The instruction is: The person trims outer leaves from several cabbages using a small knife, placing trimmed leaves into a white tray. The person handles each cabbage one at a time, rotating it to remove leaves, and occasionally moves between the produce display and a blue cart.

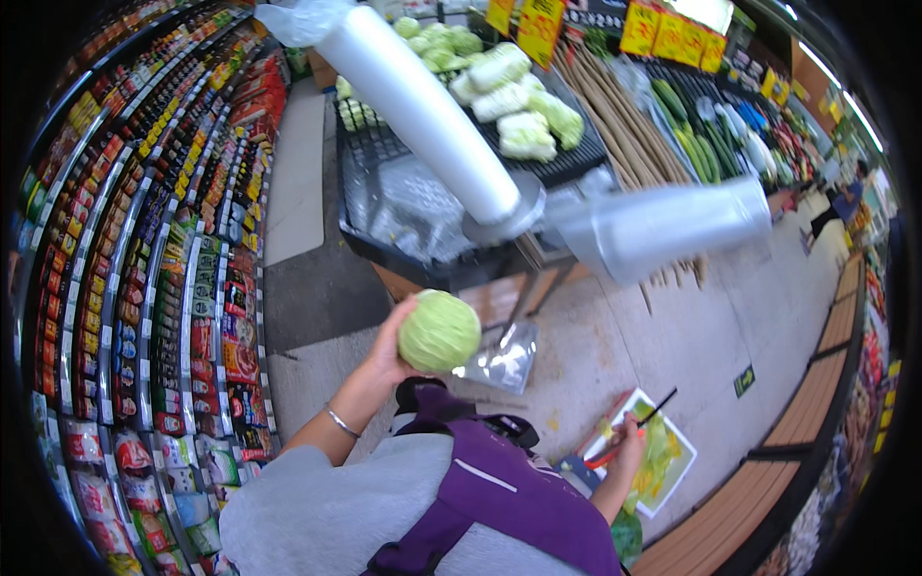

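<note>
My left hand (395, 345) holds a round green cabbage (439, 331) in front of my body, below the corner of a black vegetable display. My right hand (628, 443), lower and to the right, grips a tool (603, 455) with an orange part and a dark, thin end; its exact kind cannot be told. Beneath that hand on the floor is a white box (681, 461) with loose green and yellow leaves (657, 461). Two rolls of clear plastic bags (425, 108) (677, 216) stick out above the display's near edge.
The black display (360, 241) bears napa cabbages (526, 133) and round cabbages (436, 43); long brown roots (619, 115) lie beside it. Shelves of packaged goods (144, 288) line the left. A slatted wooden ledge (785, 453) curves along the right. A person (839, 205) is farther down the aisle.
</note>
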Motion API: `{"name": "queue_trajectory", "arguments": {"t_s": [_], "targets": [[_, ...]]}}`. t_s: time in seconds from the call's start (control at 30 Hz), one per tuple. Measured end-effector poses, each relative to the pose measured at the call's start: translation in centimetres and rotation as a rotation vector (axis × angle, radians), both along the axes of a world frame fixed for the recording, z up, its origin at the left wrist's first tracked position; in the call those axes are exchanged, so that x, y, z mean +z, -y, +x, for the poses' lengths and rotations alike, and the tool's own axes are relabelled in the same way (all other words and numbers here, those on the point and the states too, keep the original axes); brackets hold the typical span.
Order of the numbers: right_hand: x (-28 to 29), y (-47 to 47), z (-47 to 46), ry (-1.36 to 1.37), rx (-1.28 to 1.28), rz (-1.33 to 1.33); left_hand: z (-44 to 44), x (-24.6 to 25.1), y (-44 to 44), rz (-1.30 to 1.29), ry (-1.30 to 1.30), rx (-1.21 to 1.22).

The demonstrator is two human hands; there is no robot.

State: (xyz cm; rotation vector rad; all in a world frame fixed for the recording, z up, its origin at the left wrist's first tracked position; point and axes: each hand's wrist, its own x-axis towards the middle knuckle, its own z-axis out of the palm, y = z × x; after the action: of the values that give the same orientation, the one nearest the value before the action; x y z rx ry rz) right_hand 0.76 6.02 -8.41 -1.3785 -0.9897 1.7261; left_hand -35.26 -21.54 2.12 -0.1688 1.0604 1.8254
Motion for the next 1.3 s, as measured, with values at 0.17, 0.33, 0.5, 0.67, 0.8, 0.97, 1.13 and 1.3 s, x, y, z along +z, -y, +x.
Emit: {"name": "queue_trajectory", "arguments": {"t_s": [0.17, 0.33, 0.5, 0.67, 0.8, 0.97, 1.13, 1.3], "targets": [[-6.6, 0.2, -10.0, -0.061, -0.172, -0.191, -18.4, 2.8, 5.0, 0.317, -0.029, 0.237], [-6.3, 5.2, -19.0, -0.013, -0.201, -0.359, -35.0, 8.2, 2.4, 0.195, -0.191, 0.399], [-5.0, 7.8, -22.2, -0.073, -0.284, -0.246, -54.7, 8.9, -5.6, 0.572, -0.513, 0.528], [-6.8, 11.0, -17.2, -0.100, -0.544, -0.295, -65.9, 8.2, -14.4, 0.423, -0.351, 0.585], [-8.6, 15.3, -13.1, -0.161, -0.747, -0.332, -68.6, 7.2, -21.3, 0.351, -0.274, 0.522], [-5.4, 19.8, -14.0, -0.139, -0.867, -0.308, -69.9, 5.8, -22.9, 0.294, -0.277, 0.478], [-6.1, 23.2, -14.8, -0.119, -0.892, -0.432, -66.8, 5.8, -21.5, 0.337, -0.359, 0.347], [-5.7, 22.2, -13.8, -0.111, -0.803, -0.431, -54.1, 4.3, -13.9, 0.164, -0.539, -0.169]]}}
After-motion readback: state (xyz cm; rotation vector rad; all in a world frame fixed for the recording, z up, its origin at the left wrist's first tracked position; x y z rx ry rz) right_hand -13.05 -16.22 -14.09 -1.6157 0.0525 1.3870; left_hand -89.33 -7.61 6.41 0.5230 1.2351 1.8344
